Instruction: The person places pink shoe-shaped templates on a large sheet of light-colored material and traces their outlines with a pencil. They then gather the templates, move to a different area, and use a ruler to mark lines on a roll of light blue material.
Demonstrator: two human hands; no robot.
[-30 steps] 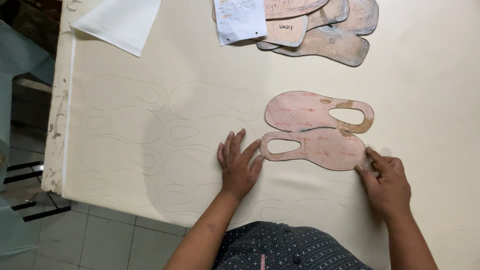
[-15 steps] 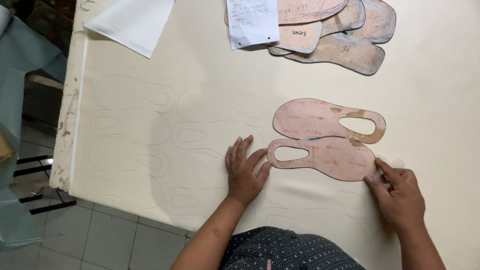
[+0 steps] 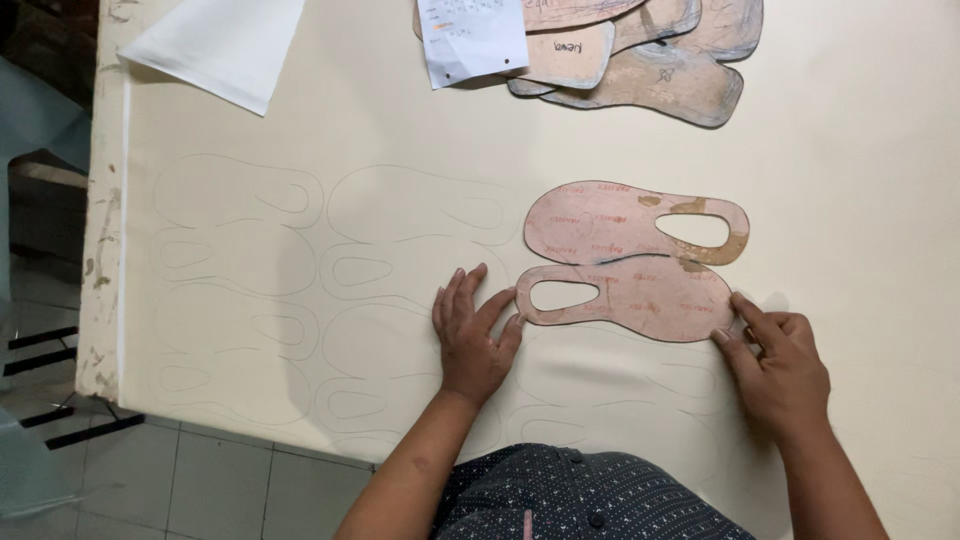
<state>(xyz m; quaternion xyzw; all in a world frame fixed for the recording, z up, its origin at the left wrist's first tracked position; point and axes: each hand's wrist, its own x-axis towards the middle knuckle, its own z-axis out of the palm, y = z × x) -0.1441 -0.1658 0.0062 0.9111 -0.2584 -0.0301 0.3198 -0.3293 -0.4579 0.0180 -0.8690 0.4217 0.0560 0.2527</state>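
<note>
Dark dotted cloth of the person's garment (image 3: 590, 495) filled the near edge of the view, and from it both forearms reached out over the cream sheet (image 3: 860, 180) that covered the table. The left hand (image 3: 472, 335) lay flat and unclenched on the sheet, its fingers (image 3: 470, 290) spread, the thumb tip touching the looped end of the lower pink template (image 3: 640, 298). The right hand (image 3: 778, 362) pressed the template's opposite, rounded end with its fingertips, grasping nothing. That template lay flat, touching the upper pink template (image 3: 620, 222) just beyond it, whose cut-out pointed the other way. To the left, many pencilled outlines (image 3: 350, 270) of the same shape already covered the sheet in rows, so a good part of the marking appeared done, while the sheet to the right of the templates looked unmarked. Farther off lay a stack of brownish templates (image 3: 650, 70) with a white paper slip (image 3: 470, 35) on it, and a loose white sheet (image 3: 215, 45) at the far left corner.
</note>
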